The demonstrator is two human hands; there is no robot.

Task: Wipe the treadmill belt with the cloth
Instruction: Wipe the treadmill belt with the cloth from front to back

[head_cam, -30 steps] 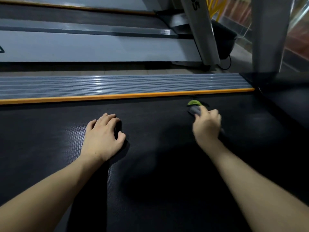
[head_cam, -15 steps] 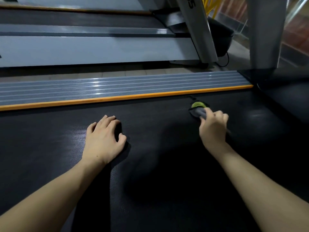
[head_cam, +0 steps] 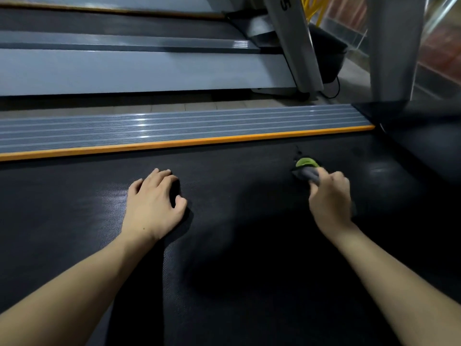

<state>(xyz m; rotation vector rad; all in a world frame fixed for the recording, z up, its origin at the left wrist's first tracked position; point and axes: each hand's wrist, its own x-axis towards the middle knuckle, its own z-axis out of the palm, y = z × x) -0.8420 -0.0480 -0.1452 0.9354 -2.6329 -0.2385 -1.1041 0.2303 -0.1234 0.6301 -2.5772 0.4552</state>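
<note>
The black textured treadmill belt [head_cam: 237, 245] fills the lower part of the head view. My right hand [head_cam: 329, 201] presses a small bunched cloth [head_cam: 306, 168], grey with a green patch, onto the belt at the right, close to the far edge. Most of the cloth is hidden under the fingers. My left hand [head_cam: 154, 203] rests palm down on the belt at centre left, fingers slightly curled, holding nothing.
A ribbed grey side rail [head_cam: 174, 126] with an orange strip [head_cam: 187, 143] borders the belt's far edge. Beyond it stands a second treadmill [head_cam: 124, 68] with a white upright [head_cam: 294, 46]. A grey post [head_cam: 394, 46] and the dark motor cover [head_cam: 424, 136] rise at the right.
My right hand has slid the cloth a little to the right along the belt. My left hand has stayed planted in the same spot.
</note>
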